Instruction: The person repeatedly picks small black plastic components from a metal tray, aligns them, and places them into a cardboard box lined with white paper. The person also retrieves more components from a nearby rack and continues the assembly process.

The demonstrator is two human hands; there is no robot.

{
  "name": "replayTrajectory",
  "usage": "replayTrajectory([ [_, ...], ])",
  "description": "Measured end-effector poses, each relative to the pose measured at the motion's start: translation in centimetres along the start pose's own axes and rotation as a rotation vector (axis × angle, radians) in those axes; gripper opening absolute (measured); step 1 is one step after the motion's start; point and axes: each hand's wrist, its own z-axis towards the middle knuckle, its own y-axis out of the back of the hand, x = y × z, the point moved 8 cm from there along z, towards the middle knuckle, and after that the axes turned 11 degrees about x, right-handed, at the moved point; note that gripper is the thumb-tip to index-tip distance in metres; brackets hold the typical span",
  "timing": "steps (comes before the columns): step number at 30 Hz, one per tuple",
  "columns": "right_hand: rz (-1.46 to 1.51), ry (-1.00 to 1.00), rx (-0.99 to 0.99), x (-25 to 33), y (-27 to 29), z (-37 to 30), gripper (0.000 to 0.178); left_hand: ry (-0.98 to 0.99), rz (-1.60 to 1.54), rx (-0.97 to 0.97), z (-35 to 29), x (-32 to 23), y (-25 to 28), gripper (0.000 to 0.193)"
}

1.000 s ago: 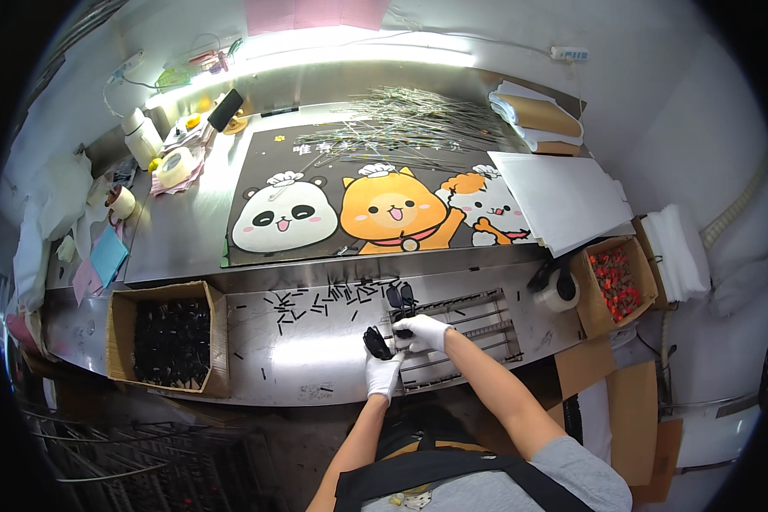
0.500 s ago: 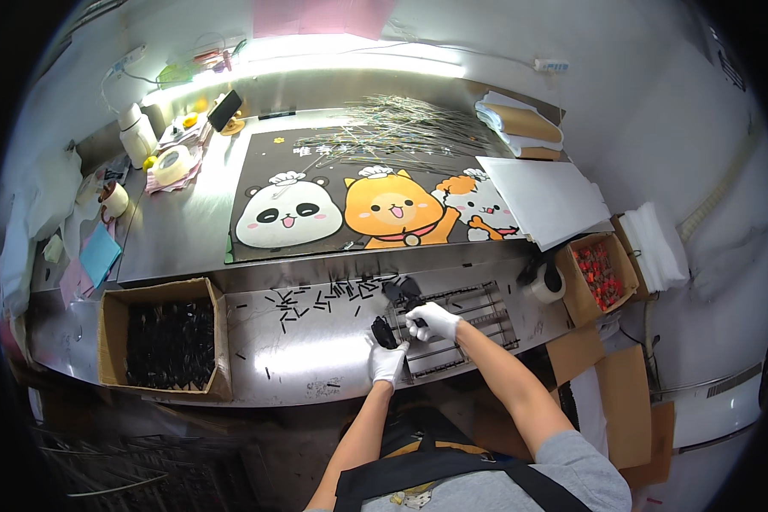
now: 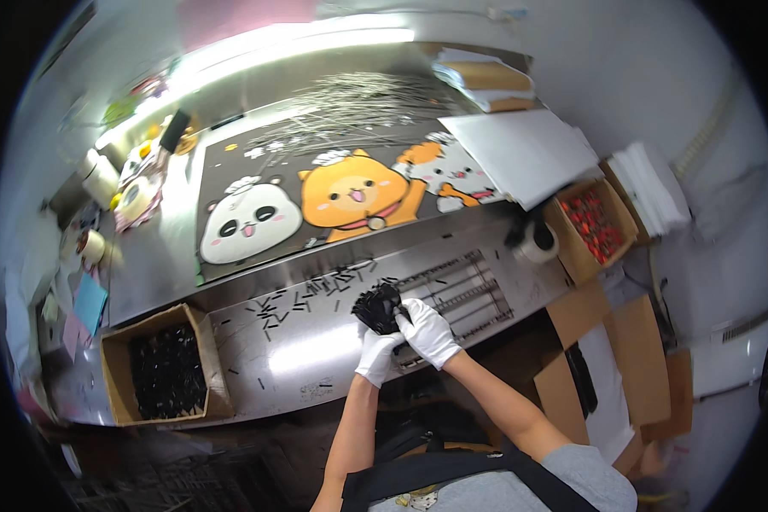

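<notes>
Both gloved hands meet over the steel bench. My left hand (image 3: 377,354) is closed round the lower side of a bundle of small black strips (image 3: 374,311). My right hand (image 3: 430,333) presses against the bundle's right side with its fingers bent in, partly hiding it. Close behind and right of the hands lies a metal rack with parallel bars (image 3: 461,300). Loose black strips (image 3: 311,294) are scattered on the bench, beyond the hands and to their left.
An open cardboard box of black strips (image 3: 169,372) stands at the left. A box of red pieces (image 3: 590,224) and a roll of tape (image 3: 538,244) are at the right. Behind, a raised shelf bears a cartoon-animal mat (image 3: 316,230) with thin wires (image 3: 358,107) on it.
My right hand has come left and down to join my left hand. The black bundle now looks wider between them. The whole view has tilted and shifted.
</notes>
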Motion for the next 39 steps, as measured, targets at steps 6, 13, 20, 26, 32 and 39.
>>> replayTrajectory([
  [6, 0.263, 0.094, -0.187, -6.3, 6.2, -6.4, 0.051, 0.156, -0.287, 0.258, 2.0, 4.0, -9.2, 0.036],
  [13, 0.266, -0.116, -0.639, -20.4, 16.0, -22.2, 0.037, 0.284, 0.028, 0.135, 4.7, 16.5, -27.3, 0.028],
  [20, 0.381, -0.726, -0.945, -38.9, 24.4, -44.6, 0.028, 0.696, 0.206, 0.294, 3.1, 36.4, -47.4, 0.023],
  [26, 0.205, -0.779, -0.654, -42.5, 24.9, -49.7, 0.039, 0.747, 0.46, 0.406, -0.4, 43.0, -52.9, 0.082],
  [32, 1.244, -0.766, -0.921, -47.7, 19.3, -52.2, 0.032, 0.794, 0.603, 0.486, -0.2, 45.9, -51.4, 0.044],
  [39, 0.482, -0.961, -0.783, -47.6, 20.4, -56.8, 0.041, 0.722, 0.724, 0.866, -1.8, 50.7, -54.8, 0.063],
])
